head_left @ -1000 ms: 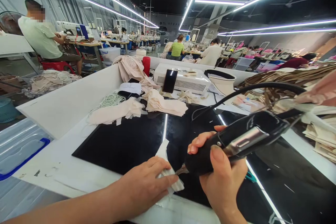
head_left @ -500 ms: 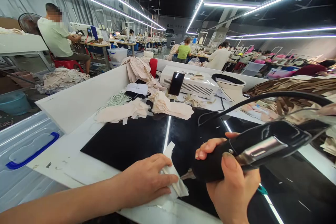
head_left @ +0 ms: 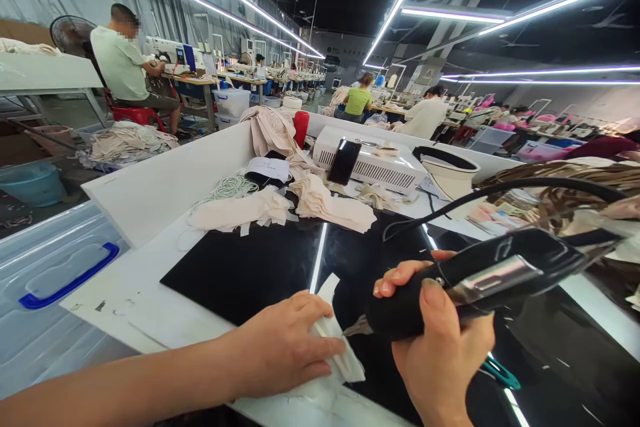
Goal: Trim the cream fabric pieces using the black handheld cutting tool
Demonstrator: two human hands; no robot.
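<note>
Low at the table's near edge, my left hand [head_left: 287,350] presses on a folded white fabric piece [head_left: 345,353], its fingers bent over the cloth. Part of the piece lies under the palm, hidden. My right hand [head_left: 435,340] is closed round a black corded handheld tool [head_left: 505,277] with a shiny metal strip on its body. The tool's narrow tip [head_left: 359,325] reaches the fabric's right edge; whether it touches is hard to tell. Both sit over a glossy black board [head_left: 240,280]. Beside my right wrist lies a teal-handled tool [head_left: 503,371], partly hidden.
Stacked pale fabric pieces [head_left: 333,203], green cord [head_left: 227,188], a phone [head_left: 344,161] and a white vented box [head_left: 385,163] stand behind the board. The tool's black cable [head_left: 500,188] arches across the right. A clear bin [head_left: 65,280] is at left. Co-workers sit at machines farther off.
The view has shifted slightly, so the table and room appear farther right. More of the teal-handled tool shows beside my right wrist. Both hands keep nearly the same pose on the same things.
</note>
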